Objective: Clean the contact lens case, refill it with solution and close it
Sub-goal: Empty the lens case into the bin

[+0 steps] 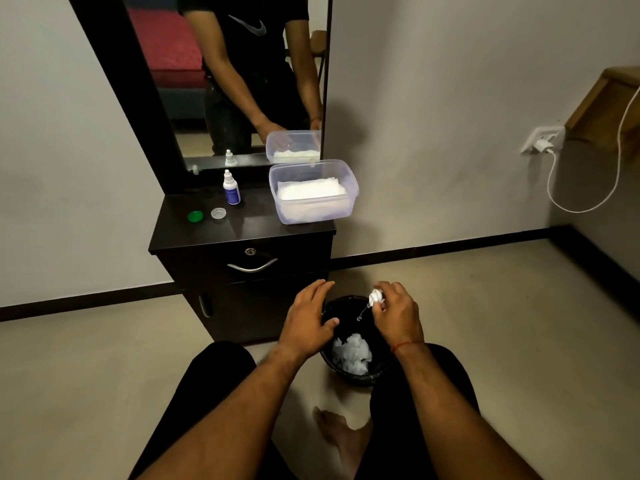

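Not much to read here tbh. The only real mark is a pale swoosh logo on the chest of the black T-shirt reflected in the mirror, top centre of the frame. The solution bottle, left of centre, has a blue label, but the print's too small to make out.

Left hand splayed, right hand curled

R hand w/ case over bin
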